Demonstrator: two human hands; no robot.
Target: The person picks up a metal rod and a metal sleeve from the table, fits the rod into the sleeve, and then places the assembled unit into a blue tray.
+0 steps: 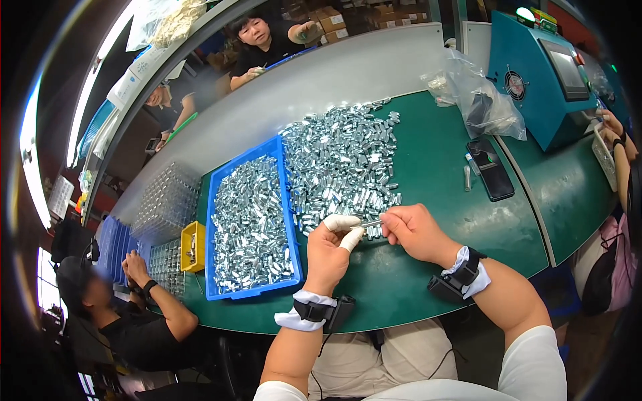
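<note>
The left hand [329,247], thumb and forefinger in white finger cots, and the right hand [416,230] each have their grip clamped on one small silver metal piece [370,224], held above the green desk [441,174], near the loose heap of silver metal parts [344,157] and the blue plastic tray [291,220].

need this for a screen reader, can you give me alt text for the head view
Seen from above, a person's left hand and right hand hold a small metal piece between them over a green table. A loose heap of metal pieces lies just beyond, beside a blue tray full of the same.
</note>
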